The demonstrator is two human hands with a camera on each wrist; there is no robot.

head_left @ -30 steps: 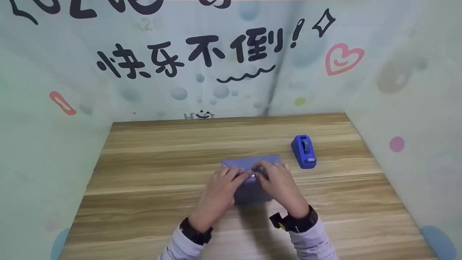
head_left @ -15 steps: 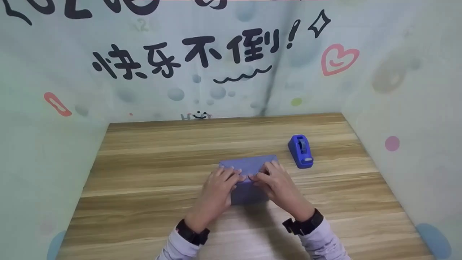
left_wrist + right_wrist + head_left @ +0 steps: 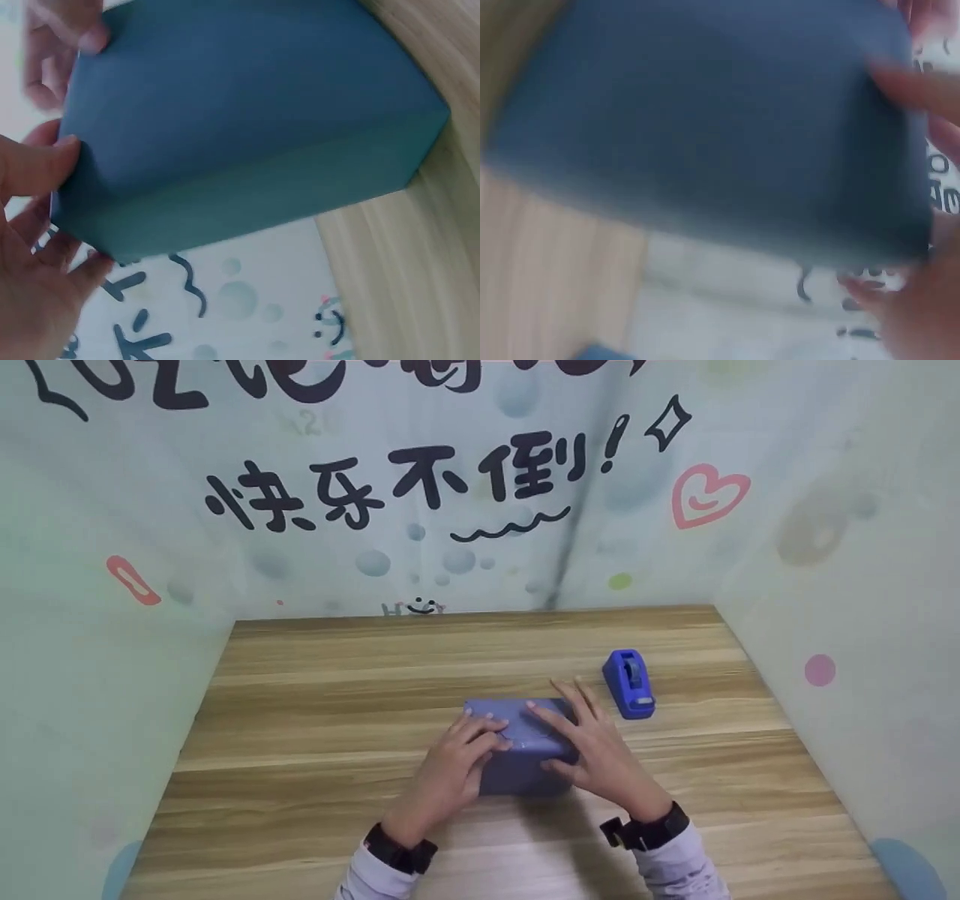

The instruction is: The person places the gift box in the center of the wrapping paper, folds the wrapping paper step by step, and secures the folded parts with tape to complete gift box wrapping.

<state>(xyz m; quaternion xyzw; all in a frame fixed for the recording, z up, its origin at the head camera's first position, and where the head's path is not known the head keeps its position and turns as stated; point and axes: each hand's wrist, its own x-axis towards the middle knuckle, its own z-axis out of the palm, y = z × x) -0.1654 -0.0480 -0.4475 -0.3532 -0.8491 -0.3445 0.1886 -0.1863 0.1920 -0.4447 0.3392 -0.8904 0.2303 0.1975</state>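
Note:
A blue paper-wrapped box [image 3: 517,776] stands on the table, with fold lines and a small shiny spot near its top front edge. My left hand [image 3: 450,757] holds its left side, fingers over the top. In the left wrist view, that hand's thumb [image 3: 45,165] lies on the large face of the box [image 3: 247,90]. My right hand [image 3: 604,746] spreads its fingers over the top and right side, its thumb by the front face. The right wrist view is blurred; the right hand [image 3: 930,300] is beside the box [image 3: 705,127] there.
A blue tape dispenser [image 3: 630,686] stands behind and right of the box. The wooden table [image 3: 322,697] meets a printed cloth backdrop [image 3: 480,577] at its back, with pale walls along both sides.
My right hand has gone from pinching at the box's top front edge, beside the left fingertips, to spreading over the right side. The left hand stays at the left side.

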